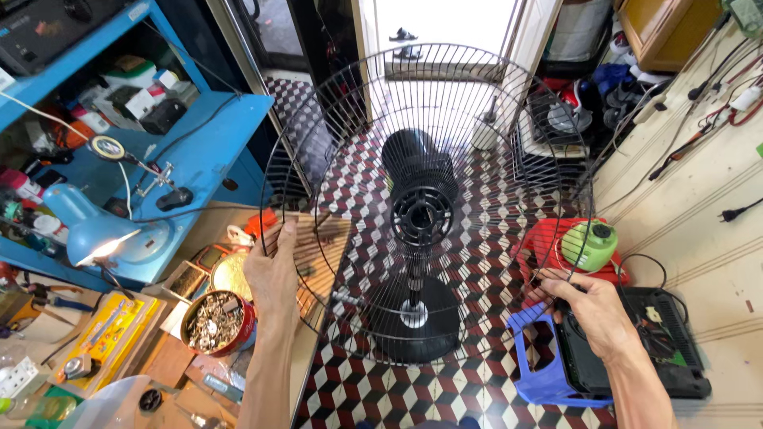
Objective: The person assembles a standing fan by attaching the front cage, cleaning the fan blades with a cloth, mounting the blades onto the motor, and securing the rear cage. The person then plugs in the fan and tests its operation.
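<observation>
I hold a round black wire fan guard (445, 119) upright in front of me, its domed face pointing away. My left hand (273, 274) grips its left rim, my right hand (596, 311) is closed on its lower right rim. Through the wires stands a black fan (417, 238) on the checkered floor (477, 381). On the counter (171, 361) at near left, a red can (216, 322) holds metal screws, beside a blue lamp (99, 230).

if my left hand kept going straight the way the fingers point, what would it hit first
Probably the blue shelf edge. The left hand grips the wire fan guard rim, fingers pointing up and away; depth is unclear.
</observation>
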